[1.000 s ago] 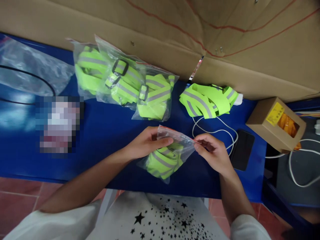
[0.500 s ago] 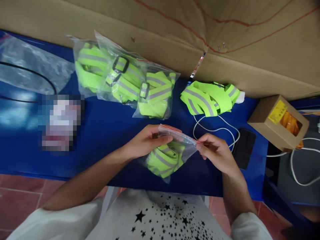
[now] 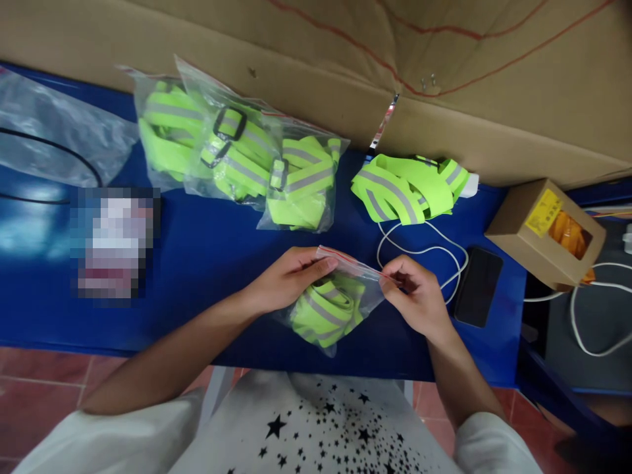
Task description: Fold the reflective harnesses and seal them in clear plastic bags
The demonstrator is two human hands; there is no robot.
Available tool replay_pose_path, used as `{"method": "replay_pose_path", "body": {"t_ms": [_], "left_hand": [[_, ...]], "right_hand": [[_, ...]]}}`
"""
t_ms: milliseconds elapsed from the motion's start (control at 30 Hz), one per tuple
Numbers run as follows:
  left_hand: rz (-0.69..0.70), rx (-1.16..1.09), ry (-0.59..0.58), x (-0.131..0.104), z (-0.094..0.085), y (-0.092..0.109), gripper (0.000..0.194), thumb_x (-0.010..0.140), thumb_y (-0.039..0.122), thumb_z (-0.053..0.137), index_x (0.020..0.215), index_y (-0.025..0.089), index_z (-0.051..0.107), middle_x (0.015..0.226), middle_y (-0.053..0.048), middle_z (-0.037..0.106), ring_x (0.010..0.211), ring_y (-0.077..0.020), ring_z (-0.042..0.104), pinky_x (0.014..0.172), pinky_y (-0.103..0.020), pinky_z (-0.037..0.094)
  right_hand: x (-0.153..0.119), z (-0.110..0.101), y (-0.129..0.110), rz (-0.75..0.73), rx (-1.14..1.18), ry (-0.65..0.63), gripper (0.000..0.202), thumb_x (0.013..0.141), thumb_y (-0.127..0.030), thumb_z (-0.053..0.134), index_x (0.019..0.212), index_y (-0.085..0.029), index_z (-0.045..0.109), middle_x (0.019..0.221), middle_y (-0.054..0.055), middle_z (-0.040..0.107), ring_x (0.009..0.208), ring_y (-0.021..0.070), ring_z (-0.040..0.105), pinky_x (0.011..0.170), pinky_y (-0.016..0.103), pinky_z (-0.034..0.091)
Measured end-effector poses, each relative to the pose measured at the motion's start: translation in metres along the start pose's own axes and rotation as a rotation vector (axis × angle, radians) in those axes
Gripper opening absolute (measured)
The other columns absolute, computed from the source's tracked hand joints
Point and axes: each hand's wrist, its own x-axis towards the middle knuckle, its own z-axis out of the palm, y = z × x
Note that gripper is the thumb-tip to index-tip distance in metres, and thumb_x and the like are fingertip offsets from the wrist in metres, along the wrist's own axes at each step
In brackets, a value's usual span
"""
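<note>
A clear zip bag (image 3: 372, 297) with a red line along its top hangs between my hands over the front of the table. Inside lies a folded neon-yellow reflective strap (image 3: 326, 313) with grey stripes. My left hand (image 3: 296, 276) pinches the bag's left top corner, thumb in front. At the right end of the zip edge, the fingertips of my right hand (image 3: 412, 289) are closed on the bag. Beyond my hands, three bagged straps (image 3: 301, 181) overlap in a row. To their right sits a loose strap (image 3: 405, 187) without a bag.
On the blue table (image 3: 212, 263) lie a black phone (image 3: 478, 286), a white cable (image 3: 419, 250) and a pixelated item (image 3: 116, 243). A cardboard box (image 3: 518, 230) with orange contents stands at the right. Clear plastic (image 3: 59, 125) lies far left. A brown cardboard wall (image 3: 316, 72) closes off the back.
My right hand has shifted slightly left along the bag's zip edge. My left hand keeps its hold on the other corner. The view has moved a little.
</note>
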Motion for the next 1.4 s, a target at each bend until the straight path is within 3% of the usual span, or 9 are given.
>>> {"method": "replay_pose_path", "body": {"t_ms": [400, 933, 1133, 1267, 1400], "left_hand": [[-0.026, -0.045, 0.032, 0.000, 0.004, 0.002, 0.041, 0.100, 0.050, 0.061, 0.117, 0.017, 0.079, 0.107, -0.009, 0.081, 0.098, -0.0220, 0.076, 0.096, -0.032, 0.059], [0.171, 0.092, -0.034, -0.002, 0.014, -0.006, 0.032, 0.107, 0.035, 0.051, 0.118, 0.017, 0.075, 0.117, -0.007, 0.079, 0.109, -0.0173, 0.075, 0.099, -0.024, 0.056], [0.082, 0.050, -0.035, -0.001, 0.011, -0.006, 0.036, 0.105, 0.044, 0.055, 0.116, 0.017, 0.076, 0.110, -0.007, 0.080, 0.101, -0.0180, 0.075, 0.092, -0.024, 0.058], [0.042, 0.048, 0.052, 0.003, 0.009, -0.008, 0.036, 0.103, 0.045, 0.058, 0.100, 0.015, 0.077, 0.091, -0.004, 0.078, 0.083, -0.0139, 0.071, 0.076, -0.020, 0.055], [0.089, 0.079, 0.032, 0.005, 0.006, -0.011, 0.026, 0.102, 0.036, 0.062, 0.099, 0.015, 0.077, 0.093, -0.003, 0.078, 0.084, -0.0121, 0.071, 0.076, -0.018, 0.053]], "right_hand": [[-0.004, -0.007, 0.003, -0.059, -0.114, 0.005, 0.010, 0.091, -0.027, 0.071, 0.084, -0.022, 0.066, 0.071, -0.003, 0.065, 0.060, 0.0107, 0.059, 0.057, 0.025, 0.047], [-0.004, 0.002, 0.001, -0.186, -0.189, -0.008, 0.010, 0.089, -0.013, 0.064, 0.086, -0.022, 0.062, 0.073, -0.006, 0.060, 0.062, 0.0075, 0.055, 0.059, 0.021, 0.044], [-0.005, 0.000, -0.001, -0.258, -0.210, -0.003, 0.010, 0.089, -0.015, 0.069, 0.084, -0.021, 0.063, 0.072, -0.005, 0.062, 0.061, 0.0064, 0.054, 0.057, 0.020, 0.044], [-0.004, -0.003, 0.001, -0.144, -0.150, -0.067, 0.012, 0.092, -0.023, 0.070, 0.082, -0.020, 0.065, 0.063, -0.006, 0.058, 0.052, 0.0054, 0.050, 0.050, 0.019, 0.039], [-0.002, -0.012, 0.004, 0.105, 0.020, -0.232, 0.019, 0.096, -0.040, 0.068, 0.093, -0.021, 0.070, 0.057, -0.008, 0.054, 0.038, 0.0051, 0.049, 0.037, 0.018, 0.034]]}}
